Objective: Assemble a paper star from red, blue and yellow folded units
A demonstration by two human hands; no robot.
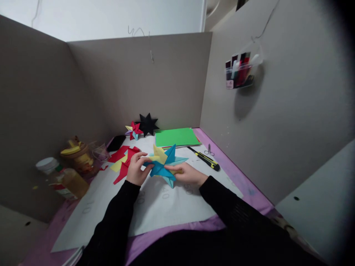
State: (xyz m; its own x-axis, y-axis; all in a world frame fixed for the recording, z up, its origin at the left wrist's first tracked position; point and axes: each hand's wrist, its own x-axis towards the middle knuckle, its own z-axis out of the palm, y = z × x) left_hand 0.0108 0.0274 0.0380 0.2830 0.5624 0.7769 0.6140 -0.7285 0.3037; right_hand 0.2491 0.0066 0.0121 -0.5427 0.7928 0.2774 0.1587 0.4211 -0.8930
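Paper star (pixel 164 165), blue and yellow, sits between both hands: left hand (pixel 135 169) fingers pinch its yellow point; right hand (pixel 188 173) fingers grip its underside.

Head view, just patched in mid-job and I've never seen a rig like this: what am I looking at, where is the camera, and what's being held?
There is no machine here: a person in black sleeves works with bare hands, and the one picture comes from a camera on their head, looking forward and down. The left hand and right hand together grip a blue and yellow paper star over a white sheet. Around it lie red and yellow paper pieces, a green paper stack, a utility knife, small scissors, and, at the back, a black star and a red star. Jars stand on the left.
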